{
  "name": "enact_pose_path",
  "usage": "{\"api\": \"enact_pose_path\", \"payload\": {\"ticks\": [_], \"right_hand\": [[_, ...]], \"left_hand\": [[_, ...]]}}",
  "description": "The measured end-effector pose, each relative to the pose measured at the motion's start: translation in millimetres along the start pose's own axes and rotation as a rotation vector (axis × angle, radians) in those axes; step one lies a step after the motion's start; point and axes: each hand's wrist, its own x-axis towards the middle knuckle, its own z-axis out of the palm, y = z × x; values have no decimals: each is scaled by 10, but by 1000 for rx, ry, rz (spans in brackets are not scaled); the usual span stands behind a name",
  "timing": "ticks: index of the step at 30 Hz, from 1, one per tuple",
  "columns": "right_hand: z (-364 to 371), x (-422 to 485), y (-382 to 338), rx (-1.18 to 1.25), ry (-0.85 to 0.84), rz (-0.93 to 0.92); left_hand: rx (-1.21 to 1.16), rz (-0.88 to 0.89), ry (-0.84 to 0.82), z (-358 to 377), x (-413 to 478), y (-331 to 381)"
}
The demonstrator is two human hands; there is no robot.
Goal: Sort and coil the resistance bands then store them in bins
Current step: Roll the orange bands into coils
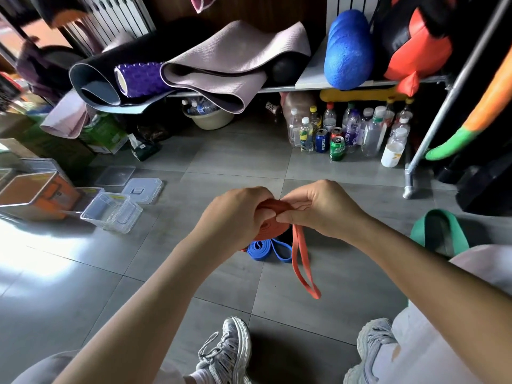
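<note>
Grips the half-wound orange coil mid-air in the curled left hand, pinches its tail at the coil's right edge with the right hand, leaves the rest hanging straight down under that hand.

Bins on floor at left, bottles under shelf ahead — coiled band above loose band, centre

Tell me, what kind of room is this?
Probably a home exercise and storage corner. Rolled yoga mats and a blue foam roller sit on a shelf, a blue resistance band lies on the tiled floor, and bottles and cans stand underneath.
</note>
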Motion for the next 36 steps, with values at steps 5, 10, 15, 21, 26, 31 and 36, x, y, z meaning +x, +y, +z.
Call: {"api": "enact_pose_path", "payload": {"ticks": [5,10,15,21,26,31,36], "right_hand": [[-34,-39,-46,172,29,-56],[-52,-8,-36,241,112,-69],[-21,-24,-53,317,117,-87],[-11,-21,-40,358,116,-72],[-14,-3,-6,178,71,-36],[31,-24,2,72,15,-47],[41,-22,9,110,3,-41]], "left_hand": [[-449,-54,124,-41,-47,-151],[-970,-191,244,-70,-122,-191],[-1261,-254,351,-26,-164,-155],[-1376,-296,241,76,-189,-138],[-522,-49,276,2,-150,-200],[-128,12,121,-53,-50,-63],[-237,8,175,-72,-60,-107]]}}
